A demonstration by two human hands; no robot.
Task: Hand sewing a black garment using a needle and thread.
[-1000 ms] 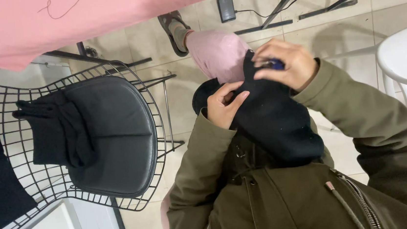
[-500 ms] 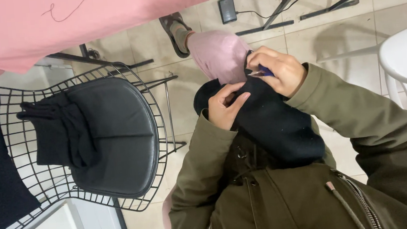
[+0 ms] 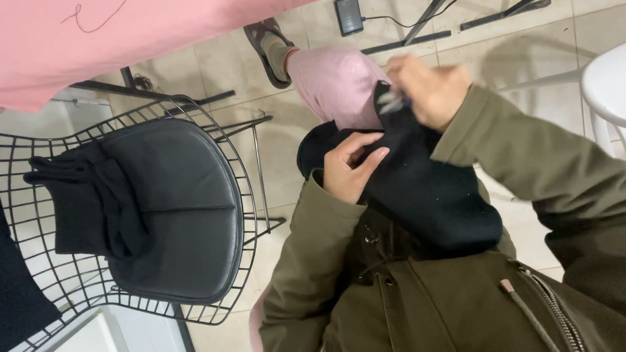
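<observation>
Head view, looking straight down the front of an olive-green jacket [image 3: 446, 315] with a zip and cord pulls: a piece of black knitted fabric [image 3: 419, 182] lies across the person's lap, soft and matte, bunched into folds and speckled with a little pale lint. The left hand [image 3: 348, 167] lies on the fabric's upper left part, fingers curled and closed on a fold, thumb laid across it. The right hand [image 3: 430, 90] is up at the top edge of the fabric, fingers pinched together around something small and bluish that is too blurred to make out. Behind the fabric a knee in pink trousers [image 3: 335, 83] points away, ending in a dark sandal [image 3: 265, 48] on the beige tiled floor [image 3: 528, 51]. To the left stands a black wire-mesh chair [image 3: 246, 189], its open grid shell holding a smooth, rounded black seat cushion [image 3: 180, 210] of leather-like finish; on the left half of the cushion rests a folded black cloth [image 3: 93, 206], ribbed in soft pleats. A pink cloth [image 3: 126, 26] with a loose dark thread on it covers the desk along the top edge. A small black power adapter [image 3: 349, 13] with its cable lies on the floor near the sandal, and the curved rim of a white plastic chair [image 3: 623, 96] shows at the right.
</observation>
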